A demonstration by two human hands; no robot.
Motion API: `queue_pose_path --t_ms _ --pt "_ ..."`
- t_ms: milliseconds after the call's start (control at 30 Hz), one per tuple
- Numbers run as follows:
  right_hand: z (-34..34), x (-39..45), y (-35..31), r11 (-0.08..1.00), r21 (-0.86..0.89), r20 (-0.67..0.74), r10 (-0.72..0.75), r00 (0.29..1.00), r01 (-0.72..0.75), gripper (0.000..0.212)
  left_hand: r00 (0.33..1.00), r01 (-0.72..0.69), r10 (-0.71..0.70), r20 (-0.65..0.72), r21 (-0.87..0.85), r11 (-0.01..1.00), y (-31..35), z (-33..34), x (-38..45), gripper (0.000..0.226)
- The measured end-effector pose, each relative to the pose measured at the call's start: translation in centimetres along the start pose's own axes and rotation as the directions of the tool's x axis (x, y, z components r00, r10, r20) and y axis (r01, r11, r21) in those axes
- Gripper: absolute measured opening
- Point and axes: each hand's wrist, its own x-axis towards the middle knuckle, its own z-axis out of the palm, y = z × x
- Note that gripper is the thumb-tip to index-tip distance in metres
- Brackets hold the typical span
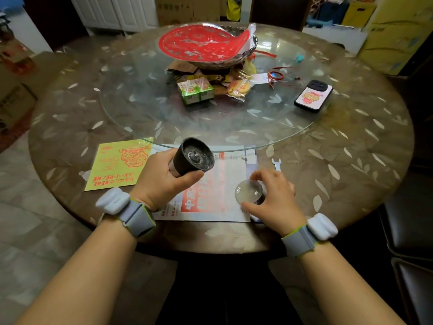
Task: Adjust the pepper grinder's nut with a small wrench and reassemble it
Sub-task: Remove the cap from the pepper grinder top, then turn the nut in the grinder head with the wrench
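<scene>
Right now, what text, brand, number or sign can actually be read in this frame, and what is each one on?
"EFFICIENT", partly legible: small dark print at the near edge of the white-and-red leaflet.
Large white characters on the leaflet's red block: blurred, unreadable.
Yellow sheet: red characters, upside down to the camera, too blurred.
Green drink cartons: print too small.
Cardboard boxes: dark markings, unreadable.
Phone: cartoon picture, no text legible.

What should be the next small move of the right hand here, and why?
Probably lift the clear cap and bring it to the grinder's open end. The right hand already grips the cap over the paper, the left hand holds the grinder with its mechanism exposed, and the wrench lies aside, untouched.
</scene>
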Motion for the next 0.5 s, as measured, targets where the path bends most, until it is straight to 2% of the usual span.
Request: queue_pose_path --t_ms 100,200,367,500 --pt "0.1 0.0 0.5 0.999 -0.048 0.042 -0.011 0.999 0.013 0.047 1.000 -0.004 0.004 -0.012 -0.009 1.000 0.2 -0.2 -0.1 0.045" --pt "-0.4 0.6 1.7 0.999 -0.048 -0.029 -0.024 0.999 0.023 0.040 1.000 -0.006 0.006 -0.006 0.004 1.000 0.2 -0.1 -0.1 0.041" --pt "-1.8 2.4 3.6 0.930 -0.342 -0.124 0.095 0.988 -0.133 0.022 1.000 -0.007 0.007 0.000 0.029 1.000 0.3 -0.1 -0.1 0.038" --pt "-2.3 3.9 2.8 0.869 -0.454 -0.119 0.163 0.979 -0.200 0.023 1.000 0.003 -0.003 0.000 0.024 1.000 0.3 -0.1 0.0 0.058"
